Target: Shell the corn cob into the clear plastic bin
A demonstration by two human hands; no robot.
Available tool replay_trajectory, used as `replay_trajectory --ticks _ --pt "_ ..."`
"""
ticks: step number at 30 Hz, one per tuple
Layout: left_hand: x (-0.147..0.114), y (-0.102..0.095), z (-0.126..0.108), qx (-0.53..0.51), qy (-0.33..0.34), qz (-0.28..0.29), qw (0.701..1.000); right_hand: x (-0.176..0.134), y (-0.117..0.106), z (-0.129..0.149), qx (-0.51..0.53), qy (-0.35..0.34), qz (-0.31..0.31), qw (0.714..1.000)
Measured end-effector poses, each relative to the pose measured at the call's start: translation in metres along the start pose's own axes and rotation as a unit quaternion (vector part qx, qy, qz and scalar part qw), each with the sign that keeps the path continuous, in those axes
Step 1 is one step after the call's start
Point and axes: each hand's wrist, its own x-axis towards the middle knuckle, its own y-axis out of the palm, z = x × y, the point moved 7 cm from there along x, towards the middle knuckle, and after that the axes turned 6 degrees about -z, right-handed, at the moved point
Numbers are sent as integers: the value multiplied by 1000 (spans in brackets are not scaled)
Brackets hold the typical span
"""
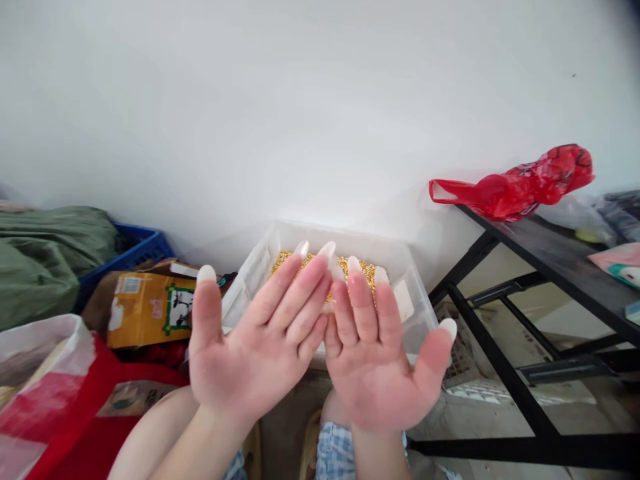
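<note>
Both grips are empty and spread flat, palms turned toward the head camera with the fingers unfolded. The left hand [255, 357] points its thumb out to the left, and the right hand [383, 380] mirrors it, thumb out to the right; their little fingers meet, or nearly so, in the middle. Long pale nails show on the fingers and thumbs.

Beyond the fingertips — and partly hidden by them — is a clear plastic tub [255, 268] near the white wall [300, 100]. Loose yellow grains [281, 261] lie in the tub, showing around and between the fingers; whether either hand touches the tub cannot be told from this angle.

To the left of the tub sits a yellow-orange cardboard box [143, 312], with a blue crate [137, 252] behind it and dark green cloth [45, 247] beside and partly over the crate. Nearer the person, a red and white bag [75, 413] fills the lower left corner.

On the right, a black worktop [560, 247] carries a crumpled red plastic bag [540, 183] at the end by the wall. Blue and white checked clothing [336, 450] shows below the hands — partly covered by the right forearm.
</note>
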Motion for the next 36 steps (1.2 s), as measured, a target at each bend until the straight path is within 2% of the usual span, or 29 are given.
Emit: replay_trajectory --ticks 6,16,24,36 --pt "3 2 0 -17 0 4 1000 -1 2 2 6 -1 16 1000" --pt "5 0 5 -26 -11 -28 999 -1 0 2 9 6 14 1000" --pt "6 5 3 -31 2 4 1000 2 10 5 52 11 49 997" --pt "6 4 2 -19 7 5 1000 2 3 4 26 -2 7 1000"
